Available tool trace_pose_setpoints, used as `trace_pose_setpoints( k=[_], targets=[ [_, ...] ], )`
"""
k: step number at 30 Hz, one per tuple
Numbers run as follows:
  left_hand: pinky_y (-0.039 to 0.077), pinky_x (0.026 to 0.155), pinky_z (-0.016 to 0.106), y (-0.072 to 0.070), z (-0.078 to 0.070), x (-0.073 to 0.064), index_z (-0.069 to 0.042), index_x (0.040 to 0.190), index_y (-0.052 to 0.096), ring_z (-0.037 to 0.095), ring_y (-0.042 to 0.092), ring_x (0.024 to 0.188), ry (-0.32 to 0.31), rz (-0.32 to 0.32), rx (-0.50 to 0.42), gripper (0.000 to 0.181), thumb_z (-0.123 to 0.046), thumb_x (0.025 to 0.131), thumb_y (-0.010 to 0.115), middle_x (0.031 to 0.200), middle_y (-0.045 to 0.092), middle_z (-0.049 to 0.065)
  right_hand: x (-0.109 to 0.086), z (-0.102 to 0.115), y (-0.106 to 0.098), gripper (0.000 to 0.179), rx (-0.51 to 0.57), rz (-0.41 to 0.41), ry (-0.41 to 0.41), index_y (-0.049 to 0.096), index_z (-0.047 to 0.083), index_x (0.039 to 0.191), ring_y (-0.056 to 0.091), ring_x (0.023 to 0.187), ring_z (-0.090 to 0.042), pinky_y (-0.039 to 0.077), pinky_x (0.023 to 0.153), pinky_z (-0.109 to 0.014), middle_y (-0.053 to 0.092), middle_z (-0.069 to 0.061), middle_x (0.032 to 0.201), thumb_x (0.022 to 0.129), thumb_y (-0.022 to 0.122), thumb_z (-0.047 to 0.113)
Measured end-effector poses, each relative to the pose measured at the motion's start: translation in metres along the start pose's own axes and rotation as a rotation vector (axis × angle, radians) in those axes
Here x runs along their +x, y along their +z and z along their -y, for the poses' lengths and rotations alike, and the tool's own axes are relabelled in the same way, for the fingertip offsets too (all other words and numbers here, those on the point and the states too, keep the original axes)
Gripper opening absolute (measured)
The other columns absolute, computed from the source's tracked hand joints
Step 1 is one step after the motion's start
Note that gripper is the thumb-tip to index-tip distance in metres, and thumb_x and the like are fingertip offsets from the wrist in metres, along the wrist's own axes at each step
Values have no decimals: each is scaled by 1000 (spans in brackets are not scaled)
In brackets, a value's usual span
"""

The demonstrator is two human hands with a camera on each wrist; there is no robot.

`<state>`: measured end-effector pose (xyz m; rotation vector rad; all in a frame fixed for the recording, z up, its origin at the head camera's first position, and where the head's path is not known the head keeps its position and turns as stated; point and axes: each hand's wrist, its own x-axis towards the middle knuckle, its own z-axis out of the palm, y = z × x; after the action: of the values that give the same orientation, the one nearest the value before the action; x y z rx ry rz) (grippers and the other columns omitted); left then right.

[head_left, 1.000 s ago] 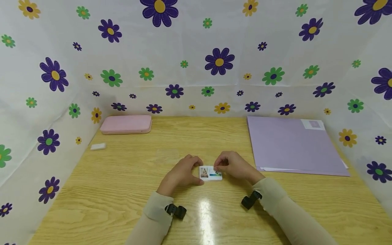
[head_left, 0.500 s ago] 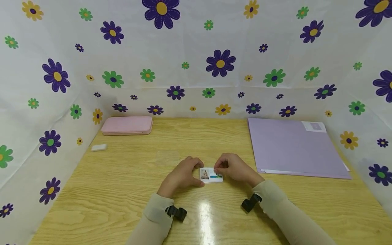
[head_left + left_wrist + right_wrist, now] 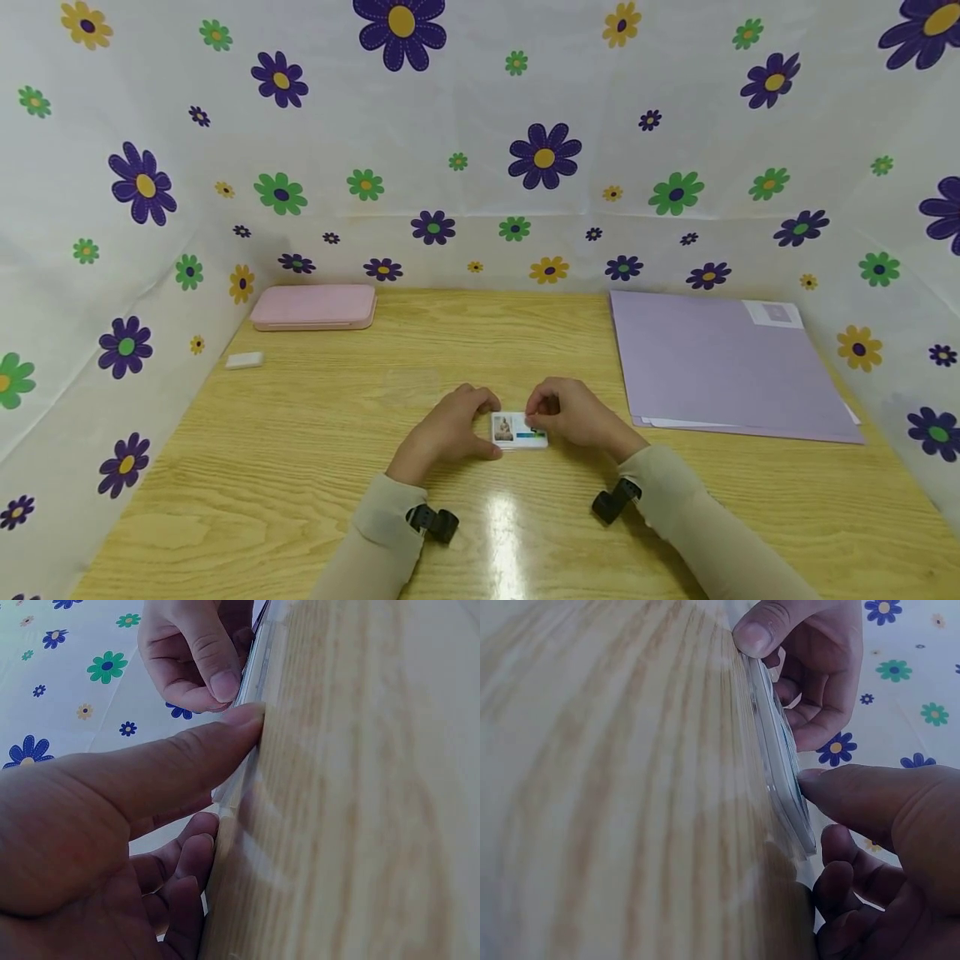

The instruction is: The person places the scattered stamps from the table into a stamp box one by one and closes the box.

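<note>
A small white ID-style card [image 3: 519, 442] with a picture at its left and a blue-green stripe lies on the table, on a clear layer that shows beneath it in the right wrist view. My left hand [image 3: 447, 429] holds its left end, thumb at the near edge and fingers at the far edge. My right hand [image 3: 576, 414] has thumb and forefinger brought together at the card's upper right part. In the right wrist view, the right thumb [image 3: 870, 796] touches the card's face [image 3: 786, 750]; the forefinger's tip is hidden there.
A pink pencil case [image 3: 313, 307] stands at the back left, with a white eraser-like block [image 3: 244, 360] before it. A faint clear sheet [image 3: 411, 387] lies left of centre. At the right, a purple folder [image 3: 727, 367] rests over white paper. Flowered cloth surrounds the table.
Both hands keep nearly the same place at the card. The whole head view has shifted slightly down and to the right.
</note>
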<state>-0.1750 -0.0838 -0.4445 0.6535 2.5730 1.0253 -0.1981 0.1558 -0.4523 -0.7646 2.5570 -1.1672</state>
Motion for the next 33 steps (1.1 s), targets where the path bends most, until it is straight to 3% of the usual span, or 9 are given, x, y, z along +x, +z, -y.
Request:
trace_pose_setpoints(
  k=[23, 33],
  targets=[
    [45, 91, 41, 2, -1, -1, -12, 122, 60, 21, 51, 101, -29, 6, 16, 55, -24, 76, 88, 112, 52, 4, -6, -5, -5, 6, 95, -7, 30, 75, 16, 97, 57, 79, -18, 48, 68, -29, 66, 3, 90, 94, 70, 17],
    [45, 91, 41, -1, -6, -3, -11, 124, 60, 20, 51, 99, -37, 13, 38, 58, -24, 76, 88, 113, 53, 4, -5, -5, -6, 8, 135, -54, 48, 74, 12, 98, 59, 82, -19, 49, 72, -31, 67, 2, 94, 95, 69, 16]
  ],
)
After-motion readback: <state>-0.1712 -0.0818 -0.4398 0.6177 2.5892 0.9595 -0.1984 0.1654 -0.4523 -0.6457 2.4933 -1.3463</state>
